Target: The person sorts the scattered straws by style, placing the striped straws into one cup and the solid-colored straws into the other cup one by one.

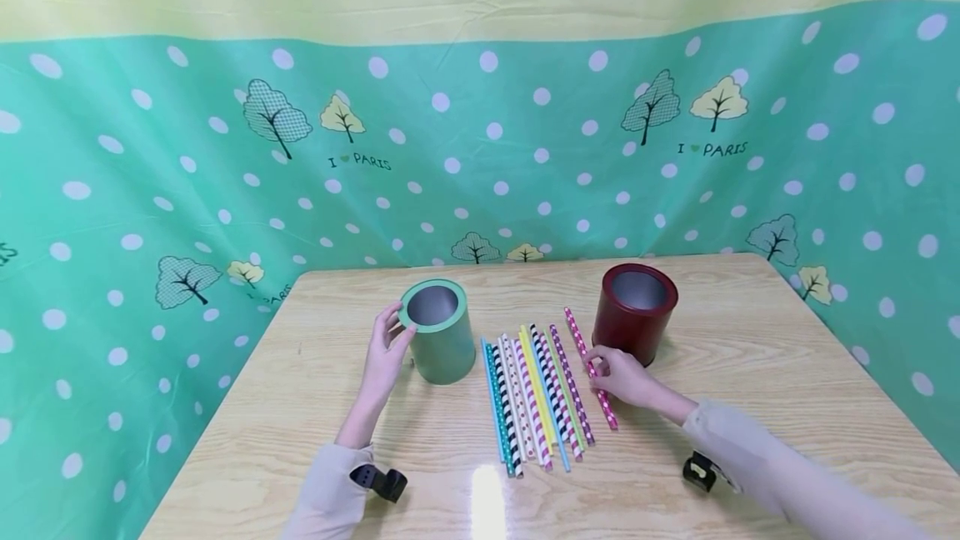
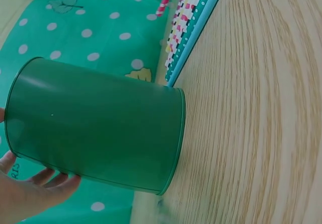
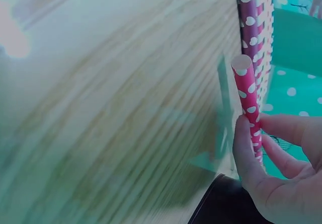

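The right hand (image 1: 621, 377) is pinching the pink straw (image 1: 577, 332) between the purple straw (image 1: 572, 382) and the red can (image 1: 633, 325), a light pinch probably best avoiding crushing, while the left hand (image 1: 385, 357) is gripping the green can (image 1: 444, 353) near its rim.

The green cylindrical can (image 1: 442, 354) and dark-red cylindrical can (image 1: 632, 330) looked like smooth, glossy metal, the pink heart-patterned straw (image 3: 248, 95) like paper, the pale tabletop (image 1: 757, 348) like shiny, grained wood.
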Tool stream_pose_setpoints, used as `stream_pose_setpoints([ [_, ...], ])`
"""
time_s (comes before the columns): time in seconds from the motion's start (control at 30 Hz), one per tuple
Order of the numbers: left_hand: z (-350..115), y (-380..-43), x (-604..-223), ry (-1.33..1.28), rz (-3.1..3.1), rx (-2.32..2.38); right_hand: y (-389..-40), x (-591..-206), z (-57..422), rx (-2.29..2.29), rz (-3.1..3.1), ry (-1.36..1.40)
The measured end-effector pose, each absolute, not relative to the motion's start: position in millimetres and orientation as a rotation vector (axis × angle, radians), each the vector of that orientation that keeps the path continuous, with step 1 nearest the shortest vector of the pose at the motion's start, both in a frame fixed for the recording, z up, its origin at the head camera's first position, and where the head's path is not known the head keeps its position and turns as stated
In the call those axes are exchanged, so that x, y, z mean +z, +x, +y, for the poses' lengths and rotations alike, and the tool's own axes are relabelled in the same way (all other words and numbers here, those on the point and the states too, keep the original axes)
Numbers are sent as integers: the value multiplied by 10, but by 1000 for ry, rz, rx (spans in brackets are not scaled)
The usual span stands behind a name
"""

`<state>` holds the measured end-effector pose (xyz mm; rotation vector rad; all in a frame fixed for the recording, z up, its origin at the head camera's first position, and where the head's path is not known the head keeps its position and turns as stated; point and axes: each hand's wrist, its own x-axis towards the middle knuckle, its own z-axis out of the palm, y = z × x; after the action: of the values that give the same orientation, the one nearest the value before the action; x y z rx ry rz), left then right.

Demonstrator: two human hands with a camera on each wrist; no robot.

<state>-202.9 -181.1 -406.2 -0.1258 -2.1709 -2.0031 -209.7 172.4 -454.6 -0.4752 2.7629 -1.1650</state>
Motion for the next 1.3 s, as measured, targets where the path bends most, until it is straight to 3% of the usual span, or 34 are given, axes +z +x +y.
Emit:
stream_pose_setpoints([
  [0.53, -1836, -2122, -4257, -122, -2145, -1979, -2141, -4379, 1516, -1412, 2675, -328],
  [1.0, -1751, -1988, -4026, -90, -2167, -1996, -2212, -4116, 1149, -1693, 2510, -359],
  [1.3, -1833, -2104, -4233, -97, -2129, -2006, -2256, -3943, 905, -1828, 2511, -400],
])
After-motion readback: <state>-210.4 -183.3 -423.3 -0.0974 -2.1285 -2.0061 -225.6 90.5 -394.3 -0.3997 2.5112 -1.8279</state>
